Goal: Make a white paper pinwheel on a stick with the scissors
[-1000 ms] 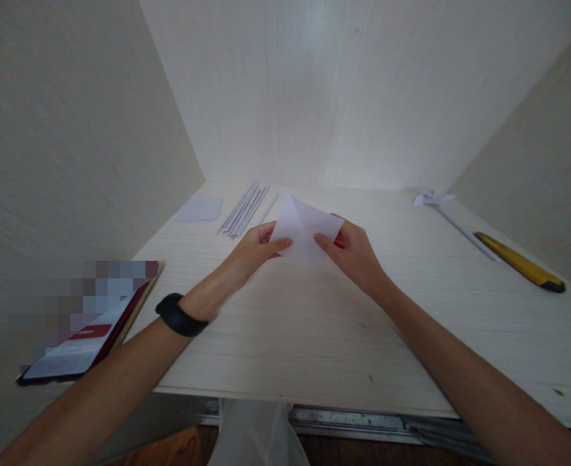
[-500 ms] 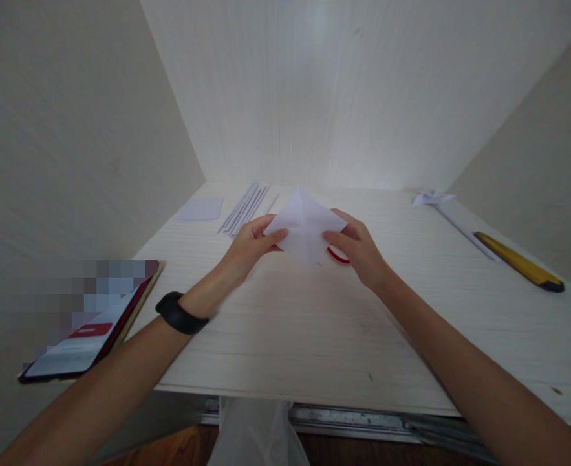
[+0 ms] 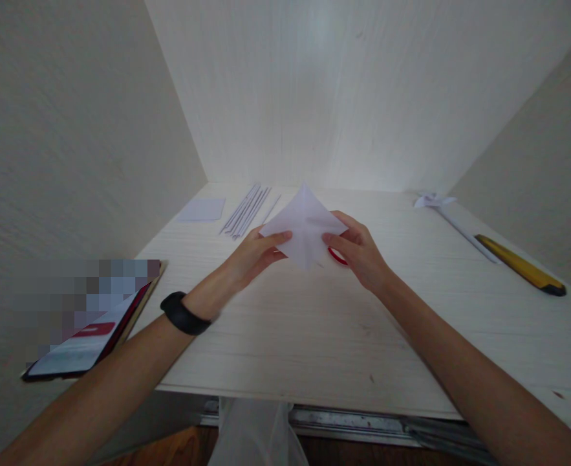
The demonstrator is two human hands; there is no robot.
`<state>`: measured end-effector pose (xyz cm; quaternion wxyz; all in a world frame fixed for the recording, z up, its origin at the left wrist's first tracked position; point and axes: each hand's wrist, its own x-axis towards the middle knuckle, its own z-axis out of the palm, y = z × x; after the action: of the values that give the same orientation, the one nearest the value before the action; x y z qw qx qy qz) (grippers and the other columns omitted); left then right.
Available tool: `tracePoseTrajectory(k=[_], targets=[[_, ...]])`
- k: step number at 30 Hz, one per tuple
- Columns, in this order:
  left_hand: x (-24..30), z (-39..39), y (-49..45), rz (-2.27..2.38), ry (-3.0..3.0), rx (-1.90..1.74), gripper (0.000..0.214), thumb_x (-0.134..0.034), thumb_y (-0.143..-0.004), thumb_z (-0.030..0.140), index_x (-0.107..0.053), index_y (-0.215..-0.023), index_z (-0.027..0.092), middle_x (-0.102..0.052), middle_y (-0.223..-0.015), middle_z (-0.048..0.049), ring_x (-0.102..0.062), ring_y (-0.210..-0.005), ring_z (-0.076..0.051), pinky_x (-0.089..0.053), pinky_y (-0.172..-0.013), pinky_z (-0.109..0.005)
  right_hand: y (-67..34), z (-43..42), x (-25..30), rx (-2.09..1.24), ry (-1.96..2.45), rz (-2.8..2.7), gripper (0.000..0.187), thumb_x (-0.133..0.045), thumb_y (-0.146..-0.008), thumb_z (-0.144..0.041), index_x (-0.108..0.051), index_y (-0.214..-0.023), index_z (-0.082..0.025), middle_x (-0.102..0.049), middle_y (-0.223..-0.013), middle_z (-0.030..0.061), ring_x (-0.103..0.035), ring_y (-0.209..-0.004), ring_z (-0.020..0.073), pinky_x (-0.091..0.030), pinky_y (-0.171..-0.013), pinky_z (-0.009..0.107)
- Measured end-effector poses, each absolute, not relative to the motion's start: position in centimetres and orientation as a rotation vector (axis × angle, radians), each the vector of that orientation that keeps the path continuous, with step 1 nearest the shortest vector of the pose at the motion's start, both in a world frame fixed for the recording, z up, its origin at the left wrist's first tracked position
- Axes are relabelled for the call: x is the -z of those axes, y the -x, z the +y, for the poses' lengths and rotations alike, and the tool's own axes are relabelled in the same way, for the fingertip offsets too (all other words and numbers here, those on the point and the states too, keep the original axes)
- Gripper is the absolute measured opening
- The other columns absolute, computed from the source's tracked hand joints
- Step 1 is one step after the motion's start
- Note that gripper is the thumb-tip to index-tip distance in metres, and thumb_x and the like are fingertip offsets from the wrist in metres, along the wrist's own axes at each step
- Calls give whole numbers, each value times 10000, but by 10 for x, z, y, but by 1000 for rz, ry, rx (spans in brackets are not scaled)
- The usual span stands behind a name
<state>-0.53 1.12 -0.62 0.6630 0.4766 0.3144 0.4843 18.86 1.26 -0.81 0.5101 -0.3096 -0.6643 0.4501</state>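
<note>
Between my hands is a square sheet of white paper (image 3: 305,223), creased and turned so that one corner points away from me. My left hand (image 3: 260,251) pinches its left corner, thumb on top and fingers underneath. At the right corner, my right hand (image 3: 355,244) grips the paper in the same way. Both hands hold the sheet above the white tabletop (image 3: 285,336). Just under my right hand shows part of a red ring-shaped thing (image 3: 337,256); the rest of it is hidden.
Several thin paper sticks (image 3: 246,210) and a stack of white paper (image 3: 202,210) lie at the back left. A paper pinwheel (image 3: 433,200) on a stick and a yellow utility knife (image 3: 518,262) are on the right. A tablet (image 3: 79,353) stands at the left edge.
My left hand has shifted its hold slightly, its fingers moving further beneath the paper. The right hand keeps its pinch. The whole view has drifted a little.
</note>
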Motion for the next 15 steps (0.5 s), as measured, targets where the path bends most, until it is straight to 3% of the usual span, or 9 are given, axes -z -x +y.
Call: tracePoseTrajectory(k=[10,15], targets=[[12,15,9,701,-1131,-1104,299,-758,-711,271,-698,-979,153,-715,-1038,-84,-629,-1025,-241,-470,-910,-351,-195,15,10,-1116,663,-1625,212,-590,-766,-159,-691,-940,-226,-665,-965,8,-589,-898,146,-451,-802,266],[11,15,8,729,-1111,-1104,281,-770,-692,260,-707,-946,156,-721,-1004,-73,-638,-976,-221,-474,-877,-337,-195,15,9,-1062,660,-1660,184,-602,-753,-160,-681,-910,-215,-629,-944,14,-566,-888,151,-437,-795,267]])
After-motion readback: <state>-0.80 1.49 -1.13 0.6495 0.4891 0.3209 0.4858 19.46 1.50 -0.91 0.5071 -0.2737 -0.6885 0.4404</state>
